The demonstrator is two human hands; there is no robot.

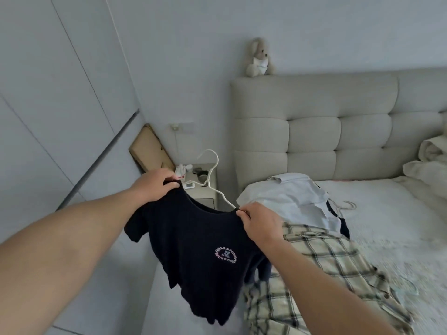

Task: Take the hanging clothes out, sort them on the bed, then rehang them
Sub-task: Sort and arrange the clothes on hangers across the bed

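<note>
I hold a dark navy T-shirt [193,240] with a round pink-and-white logo up over the bed's near corner. A white hanger [210,176] sticks out of its neck opening. My left hand [154,184] grips the shirt's left shoulder. My right hand [260,222] pinches the right shoulder at the hanger's arm. On the bed [387,213] lie a cream plaid shirt [321,269], a white garment [295,197] and a dark garment on another white hanger [346,205].
White wardrobe doors [48,117] fill the left. A bedside table [205,192] with small items stands by the padded headboard [314,131]. A cardboard piece [150,148] leans on the wall. A plush rabbit [258,58] sits on the headboard. Bedding [430,160] is piled at right.
</note>
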